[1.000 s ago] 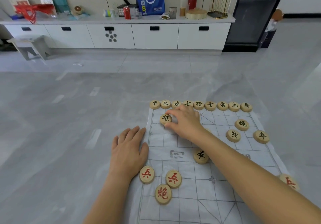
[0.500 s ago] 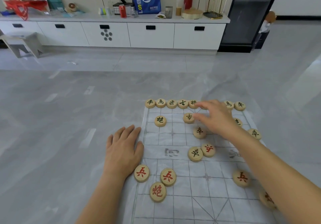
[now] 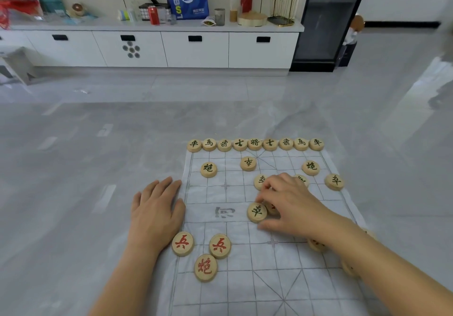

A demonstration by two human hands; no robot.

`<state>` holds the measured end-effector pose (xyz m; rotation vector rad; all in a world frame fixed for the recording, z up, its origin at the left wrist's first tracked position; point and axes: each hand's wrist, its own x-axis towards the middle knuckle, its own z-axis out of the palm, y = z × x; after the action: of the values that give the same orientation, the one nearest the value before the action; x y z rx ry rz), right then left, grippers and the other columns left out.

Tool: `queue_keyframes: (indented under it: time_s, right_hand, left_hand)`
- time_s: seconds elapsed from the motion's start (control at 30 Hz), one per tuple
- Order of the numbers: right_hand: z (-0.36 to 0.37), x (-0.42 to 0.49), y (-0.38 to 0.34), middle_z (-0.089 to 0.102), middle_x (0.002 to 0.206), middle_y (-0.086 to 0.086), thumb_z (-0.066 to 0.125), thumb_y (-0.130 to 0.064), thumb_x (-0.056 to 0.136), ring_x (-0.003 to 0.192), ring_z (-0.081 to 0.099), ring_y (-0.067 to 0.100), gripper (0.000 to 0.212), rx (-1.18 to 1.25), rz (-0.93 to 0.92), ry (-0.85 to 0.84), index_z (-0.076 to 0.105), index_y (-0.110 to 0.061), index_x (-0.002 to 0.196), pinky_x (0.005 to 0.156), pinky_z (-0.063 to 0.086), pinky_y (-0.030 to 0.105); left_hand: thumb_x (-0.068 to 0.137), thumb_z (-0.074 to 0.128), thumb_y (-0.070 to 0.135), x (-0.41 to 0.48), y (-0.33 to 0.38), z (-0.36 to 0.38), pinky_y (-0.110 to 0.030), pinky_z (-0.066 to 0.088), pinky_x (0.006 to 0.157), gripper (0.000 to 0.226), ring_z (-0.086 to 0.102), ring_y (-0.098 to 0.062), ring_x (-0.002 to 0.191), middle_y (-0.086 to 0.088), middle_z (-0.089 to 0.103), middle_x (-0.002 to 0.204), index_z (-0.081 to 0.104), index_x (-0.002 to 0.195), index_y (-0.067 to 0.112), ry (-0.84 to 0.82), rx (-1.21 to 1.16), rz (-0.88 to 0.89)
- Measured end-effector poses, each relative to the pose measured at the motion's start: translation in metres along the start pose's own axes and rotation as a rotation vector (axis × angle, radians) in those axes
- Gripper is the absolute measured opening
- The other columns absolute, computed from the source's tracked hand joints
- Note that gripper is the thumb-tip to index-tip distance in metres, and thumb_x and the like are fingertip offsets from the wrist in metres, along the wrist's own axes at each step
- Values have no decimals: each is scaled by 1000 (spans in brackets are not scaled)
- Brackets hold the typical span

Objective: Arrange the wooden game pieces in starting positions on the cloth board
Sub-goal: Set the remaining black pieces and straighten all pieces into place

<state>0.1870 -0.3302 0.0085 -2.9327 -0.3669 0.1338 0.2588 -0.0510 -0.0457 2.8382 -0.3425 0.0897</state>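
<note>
A white cloth board (image 3: 245, 288) lies on the grey floor. Several black-lettered wooden discs form a row (image 3: 255, 144) along its far edge, with two black cannons (image 3: 208, 169) (image 3: 310, 167) and loose black pawns (image 3: 248, 163) (image 3: 334, 181) below. My right hand (image 3: 291, 205) pinches a black pawn (image 3: 256, 212) at the board's middle band, thumb and fingers around it; a red-lettered disc (image 3: 272, 209) sits partly hidden under the fingers. My left hand (image 3: 157, 207) rests flat on the floor at the cloth's left edge. Three red pieces (image 3: 182, 243) (image 3: 220, 245) (image 3: 206, 267) sit near it.
More discs (image 3: 316, 244) are half hidden under my right forearm. A white cabinet (image 3: 171, 48) with a blue bag, cans and cups stands along the far wall, and a dark glass-door unit (image 3: 326, 21) is at the right.
My right hand left the black cannon at the upper left, swept across the far right of the board, then drew back to the middle and took hold of a black pawn. Left hand unmoved.
</note>
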Motion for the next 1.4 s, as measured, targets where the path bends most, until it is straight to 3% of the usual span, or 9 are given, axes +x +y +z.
queue_keyframes:
  time_s: [0.1,0.3,0.57,1.0,1.1,1.2,1.3,1.4]
  right_hand:
    - [-2,13,-3,39,116,-13,58,-55,78,112,31,10,41,9,-29,18,56,-31,112,98,26,28]
    - [1,59,-18,45,114,-10,57,-50,82,110,36,13,44,111,34,141,53,-30,121,95,29,31]
    - [11,79,-24,46,116,-6,53,-42,87,110,36,17,44,57,15,65,49,-31,130,95,29,33]
    - [10,80,-19,44,122,-6,56,-58,80,117,35,17,55,52,49,38,48,-29,126,99,27,34]
    - [-4,74,-1,43,130,-6,56,-59,80,124,34,17,61,212,185,115,47,-29,131,103,28,38]
    - [-19,59,26,53,115,-8,58,-49,84,111,46,15,35,423,346,281,62,-29,113,95,39,38]
    - [-18,45,44,57,105,-9,62,-46,83,102,52,15,23,396,384,210,67,-30,99,88,44,38]
    - [-13,36,43,53,103,-12,66,-53,77,103,48,11,41,291,351,93,62,-31,111,85,39,31]
  left_hand:
    - [86,24,47,0,1,-1,-40,17,114,59,26,-19,138,6,39,148,42,140,30,0,-5,-6]
    - [85,23,46,-1,1,1,-40,19,114,60,28,-18,137,8,40,147,43,139,30,11,-5,-4]
    - [88,23,46,0,0,1,-39,17,114,58,25,-16,138,9,37,149,40,141,31,0,-3,3]
    - [84,17,50,-1,-1,1,-39,16,115,64,24,-16,139,9,36,149,39,141,32,6,-1,5]
    - [84,17,50,-1,-1,1,-39,17,115,64,24,-15,139,10,36,149,40,141,32,7,0,4]
    - [85,22,47,0,-1,2,-39,17,115,61,25,-16,138,9,37,148,41,140,31,12,-7,-5]
    - [86,24,46,1,-1,2,-39,17,114,59,26,-16,138,9,38,148,42,140,30,15,-5,-6]
    - [85,21,48,1,0,2,-39,18,114,61,27,-16,138,9,39,148,42,140,30,17,-2,-2]
